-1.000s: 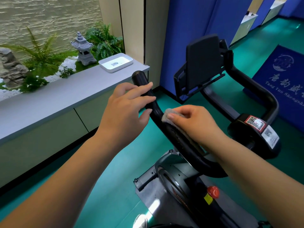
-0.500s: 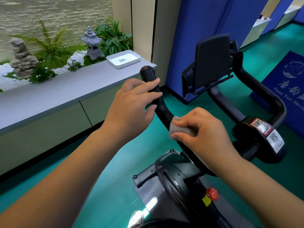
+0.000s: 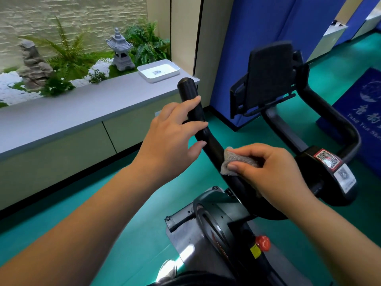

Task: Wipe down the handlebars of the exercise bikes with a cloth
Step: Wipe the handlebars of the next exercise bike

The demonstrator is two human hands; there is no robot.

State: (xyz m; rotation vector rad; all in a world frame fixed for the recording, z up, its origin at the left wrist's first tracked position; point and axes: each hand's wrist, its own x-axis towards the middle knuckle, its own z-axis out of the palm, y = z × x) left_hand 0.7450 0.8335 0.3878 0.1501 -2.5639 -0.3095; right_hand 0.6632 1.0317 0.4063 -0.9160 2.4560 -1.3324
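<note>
**Supervisor:** Report the cloth and its location.

**Operator:** I see the cloth (image 3: 237, 162), a small grey-brown rag, pressed against the left bar of the handlebar (image 3: 203, 129), midway down its black curve. My right hand (image 3: 268, 172) has its fingers (image 3: 250, 149) curled over the cloth and the thumb pinning its lower edge.

**Supervisor:** And the other hand?

**Operator:** My left hand (image 3: 171, 139) rests higher on the same bar with straight fingers laid across it, clasping nothing.

**Supervisor:** Handling assessment?

**Operator:** I judge the cloth soft, light and limp; it needs to be bunched under fingers and thumb, as now, or it could slide off the smooth bar. The handlebar looks rigid and fixed, so it should take firm pressure.
</note>
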